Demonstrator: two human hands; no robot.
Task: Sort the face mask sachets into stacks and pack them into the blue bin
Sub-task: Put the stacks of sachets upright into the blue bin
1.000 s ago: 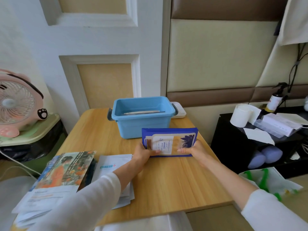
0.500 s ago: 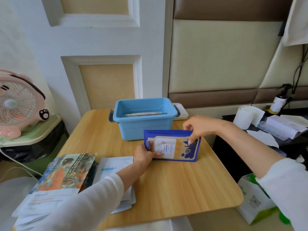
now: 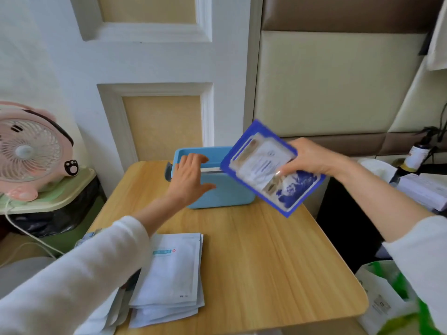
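Right hand grips a bundle of blue-bordered sachets: thumb across the printed front, the other fingers curled behind. Bundle is off the table, tilted with one corner high and the opposite corner low, in front of the right end of the blue bin. Cannot tell how many sachets are in the bundle; edges blurred. Left hand is over the bin's left near corner, fingers straight and slightly spread, thumb out toward the front wall, holding nothing. Contact between left hand and rim: cannot tell. Bin stands at the far edge of the wooden table, close to the wall, dark handle showing at its left end. A pale flat edge shows inside the bin just beyond the left fingers; contents otherwise hidden. A stack of white sachets lies on the near left part of the table, slightly fanned, well apart from the bin, partly covered by the left sleeve. Off the table: pink desk fan on a green stand at far left; spray bottle on the dark side unit at right; green-and-white bag at lower right.
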